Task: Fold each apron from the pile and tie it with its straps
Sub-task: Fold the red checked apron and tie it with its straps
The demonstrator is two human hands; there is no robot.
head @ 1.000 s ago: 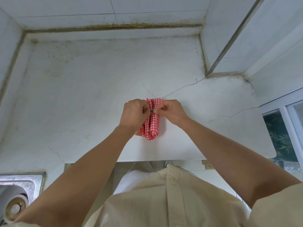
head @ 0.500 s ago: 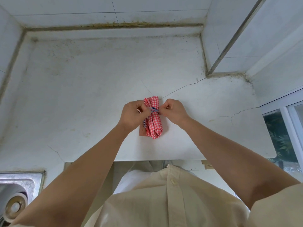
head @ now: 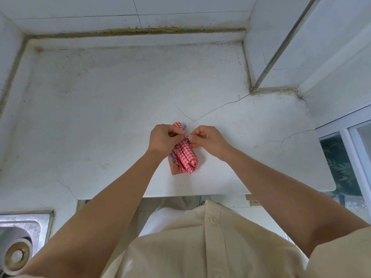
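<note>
A red-and-white checked apron [head: 187, 157], rolled into a small bundle, lies on the white counter [head: 112, 109] near its front edge. Blue-and-white striped straps [head: 174, 156] wrap around it and show at its left side and far end. My left hand [head: 163, 140] and my right hand [head: 206, 140] meet over the bundle's middle. Each pinches a strap end between thumb and fingers at the knot. My left hand hides part of the bundle.
A steel sink [head: 22, 237] with a round drain sits at the lower left. Tiled walls enclose the counter at the back and left, a wall corner juts in at the right [head: 261, 73]. A window [head: 349, 161] lies right. Cracks cross the counter.
The bundle has tilted slightly and moved a little toward me. My hands came closer together over its middle, pinching the strap ends at the knot.
</note>
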